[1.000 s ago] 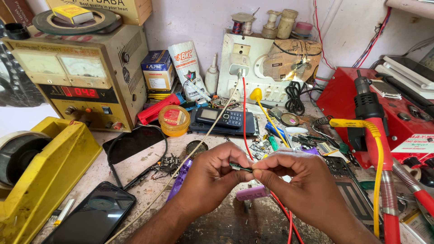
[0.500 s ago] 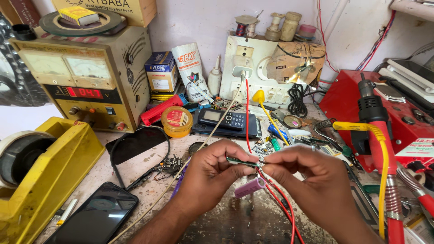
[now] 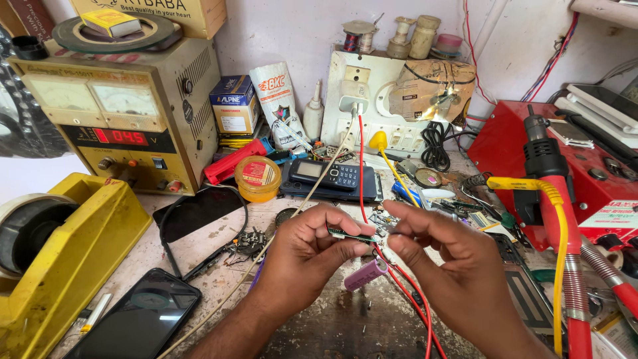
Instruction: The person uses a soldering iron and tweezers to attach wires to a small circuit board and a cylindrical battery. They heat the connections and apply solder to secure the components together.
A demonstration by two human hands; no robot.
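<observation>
I am looking down at a crowded repair bench, and both hands are meeting in the middle of the view. My left hand (image 3: 302, 256) is closing its thumb and fingers on a small green circuit board (image 3: 351, 235), which is held almost level above the bench. My right hand (image 3: 458, 266) is coming from the other side; its thumb and forefinger are pinched together at the right end of the same board, the other fingers are curling loosely. I cannot tell exactly what the right fingertips are gripping, the board's end or a fine wire there.

Just under the two hands a purple cylindrical cell (image 3: 365, 274) is hanging or lying tilted, and thin red wires (image 3: 405, 292) are running past it, down toward the lower edge of the view. One red wire is also going up to the white socket panel (image 3: 372, 100) at the back wall.

On the left a yellow tape dispenser (image 3: 73, 252) is standing, and a black smartphone (image 3: 143, 322) is lying near it, screen up. Behind them a beige power supply (image 3: 126, 113) is showing red digits. A small keypad phone (image 3: 332, 176) is lying behind the hands, beside a round yellow tin (image 3: 258, 178). On the right a red soldering station (image 3: 571, 166) is standing with a black and red hot-air handle (image 3: 548, 173) in front.
</observation>
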